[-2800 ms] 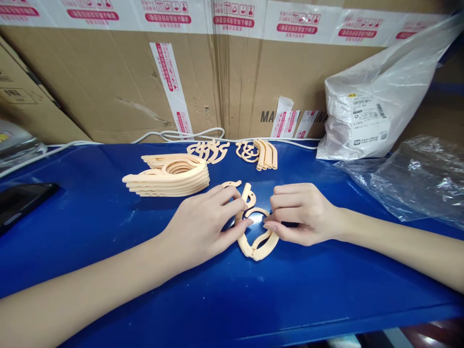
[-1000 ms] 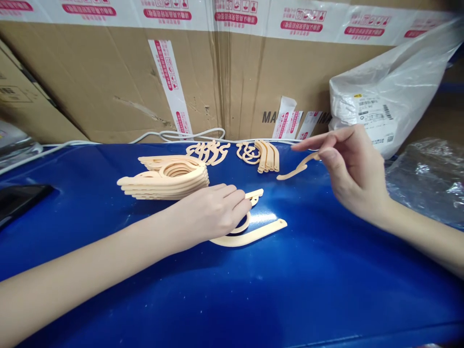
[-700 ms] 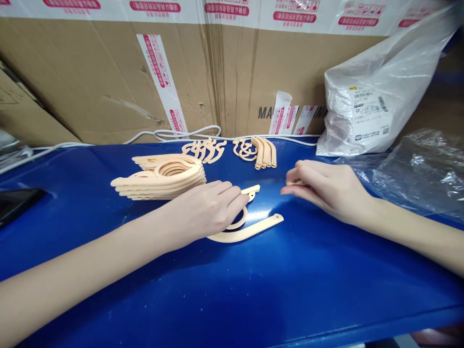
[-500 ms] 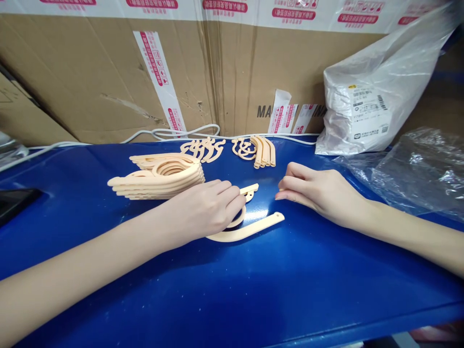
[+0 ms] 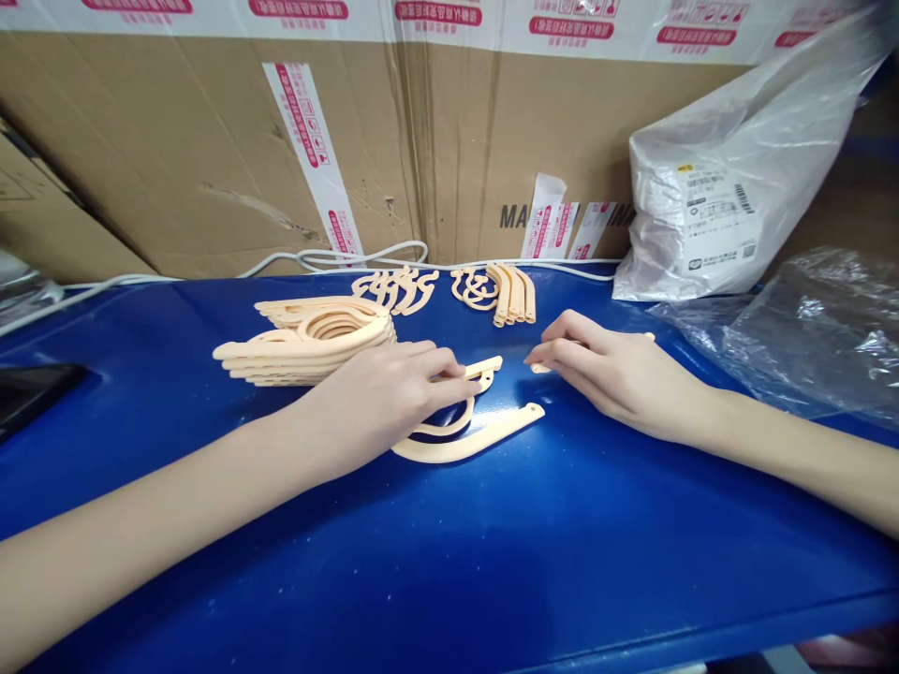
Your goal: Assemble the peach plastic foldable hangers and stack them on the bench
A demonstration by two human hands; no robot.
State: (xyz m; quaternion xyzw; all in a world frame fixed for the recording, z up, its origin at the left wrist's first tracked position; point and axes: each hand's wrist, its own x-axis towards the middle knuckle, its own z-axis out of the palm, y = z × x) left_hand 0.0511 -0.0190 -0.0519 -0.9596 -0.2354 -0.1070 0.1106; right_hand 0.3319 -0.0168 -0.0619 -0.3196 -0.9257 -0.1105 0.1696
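My left hand (image 5: 383, 398) lies fingers-down on a peach plastic hanger (image 5: 469, 440) that rests on the blue table (image 5: 492, 562); one arm of the hanger sticks out to the right. My right hand (image 5: 618, 374) is just right of it, fingers pinched on a loose peach hanger piece (image 5: 542, 368) whose tip shows at the fingertips and again behind the hand. Behind my left hand sits a stack of finished hangers (image 5: 309, 342).
Small peach hook parts (image 5: 397, 285) and a bundle of curved arm parts (image 5: 509, 295) lie at the table's back edge. Cardboard boxes (image 5: 421, 140) wall off the rear, with a white cable (image 5: 351, 257) along them. Plastic bags (image 5: 730, 187) stand at the right, a black object (image 5: 28, 388) at the left.
The folded hanger has been opened out under my left hand. My right hand fetched a loose piece from the back, brought it down to the table and slid it toward the hanger.
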